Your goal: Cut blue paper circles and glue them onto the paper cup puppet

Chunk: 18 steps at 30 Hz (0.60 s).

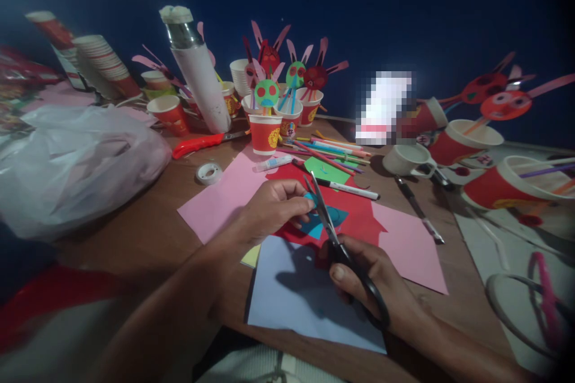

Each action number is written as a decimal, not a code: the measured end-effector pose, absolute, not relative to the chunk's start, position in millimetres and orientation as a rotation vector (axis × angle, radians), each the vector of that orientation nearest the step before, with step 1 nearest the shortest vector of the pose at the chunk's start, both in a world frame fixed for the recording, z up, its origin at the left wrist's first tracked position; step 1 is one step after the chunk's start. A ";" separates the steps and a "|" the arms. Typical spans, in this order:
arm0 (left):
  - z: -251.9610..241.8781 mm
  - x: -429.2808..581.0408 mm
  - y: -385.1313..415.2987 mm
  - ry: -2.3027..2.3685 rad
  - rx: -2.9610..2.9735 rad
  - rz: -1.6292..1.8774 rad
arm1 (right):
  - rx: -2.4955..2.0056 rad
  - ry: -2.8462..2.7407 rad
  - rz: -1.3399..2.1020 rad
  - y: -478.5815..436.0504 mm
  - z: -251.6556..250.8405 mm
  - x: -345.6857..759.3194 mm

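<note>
Between the thumb and fingers of my left hand (283, 206) is a small blue paper piece (311, 198). My right hand (368, 269) grips black-handled scissors (330, 224), their blades pointing up and away beside the blue piece. The blades look slightly parted at the tips. Under my hands lie a larger blue paper scrap (338, 216), red paper (359, 215) and a pale blue sheet (287, 293). Just beyond the scissors are a white marker (348, 187) and a green paper piece (327, 170). My fingers partly cover the small blue piece.
Paper cups with animal-face sticks (265, 134) stand at the back, beside a tall white flask (200, 81). A white plastic bag (81, 161), a red-handled cutter (197, 145) and a tape roll (209, 173) are at left. To the right are a white mug (404, 160) and pens (420, 209).
</note>
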<state>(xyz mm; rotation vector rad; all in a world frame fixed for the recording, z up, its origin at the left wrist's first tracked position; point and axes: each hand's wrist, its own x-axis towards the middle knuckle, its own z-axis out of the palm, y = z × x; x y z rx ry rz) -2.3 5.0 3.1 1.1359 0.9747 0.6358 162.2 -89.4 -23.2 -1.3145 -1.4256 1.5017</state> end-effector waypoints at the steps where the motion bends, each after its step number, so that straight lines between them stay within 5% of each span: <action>1: 3.0 -2.2 4.9 0.971 1.134 0.643 | -1.309 -1.426 1.503 -89.5 -23.4 162.0; 18: 4.4 -5.0 7.1 0.994 1.151 0.617 | -1.304 -1.479 1.501 -90.4 -28.1 164.7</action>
